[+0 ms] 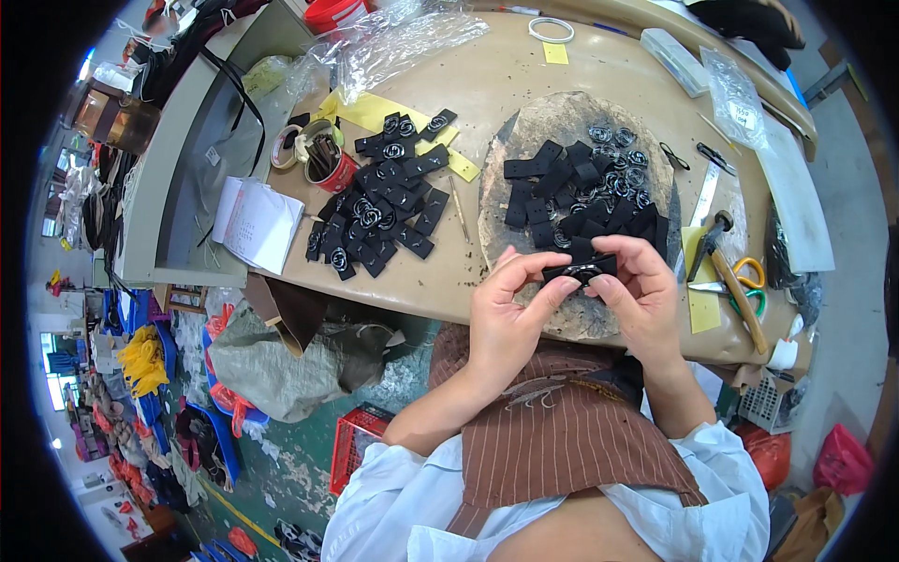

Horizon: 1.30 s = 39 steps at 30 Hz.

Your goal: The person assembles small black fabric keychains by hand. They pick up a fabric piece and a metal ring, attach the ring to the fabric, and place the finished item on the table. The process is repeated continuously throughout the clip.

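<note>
Looking down from the head view, a black strap piece point(581, 270) with a metal ring at its middle is held between both hands above the near edge of a round stone slab point(562, 122) on the tabletop point(487, 75). The left hand point(510, 318) is closed on the piece's left end by thumb and forefinger; the right hand point(637, 290) is pinched on its right end, the other fingers curled. On the slab beyond lies a pile of black pieces point(562, 201) with loose metal rings point(623, 159) just beside it; a second heap of pieces with rings fitted point(379, 211) lies to the left on the tabletop. A hammer point(726, 258) and scissors point(749, 276) rest to the right, near the right hand. For this step to go well, the strap is best kept flat and taut, the ring centred between the pinches, and the fingers kept off the ring so that its seating can be seen.
</note>
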Each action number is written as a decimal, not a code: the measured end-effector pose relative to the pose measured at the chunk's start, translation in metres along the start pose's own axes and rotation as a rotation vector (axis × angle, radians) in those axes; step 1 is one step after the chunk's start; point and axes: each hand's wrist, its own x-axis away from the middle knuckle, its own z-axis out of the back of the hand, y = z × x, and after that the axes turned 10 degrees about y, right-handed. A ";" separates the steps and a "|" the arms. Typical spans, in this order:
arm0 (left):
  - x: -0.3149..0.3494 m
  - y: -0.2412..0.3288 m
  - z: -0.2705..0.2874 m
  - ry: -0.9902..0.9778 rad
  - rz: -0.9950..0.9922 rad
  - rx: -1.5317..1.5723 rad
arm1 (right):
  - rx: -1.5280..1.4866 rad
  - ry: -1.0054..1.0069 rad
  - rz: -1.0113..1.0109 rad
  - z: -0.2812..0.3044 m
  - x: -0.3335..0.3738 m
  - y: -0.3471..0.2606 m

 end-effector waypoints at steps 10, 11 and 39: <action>0.001 0.000 0.000 0.009 0.017 -0.087 | 0.231 -0.010 0.240 0.004 -0.004 -0.002; -0.004 0.007 0.002 -0.030 -0.029 -0.156 | 0.309 -0.036 0.263 0.007 -0.007 -0.006; 0.013 0.014 0.005 0.179 -0.355 -0.111 | 0.216 0.008 0.531 -0.009 0.003 -0.004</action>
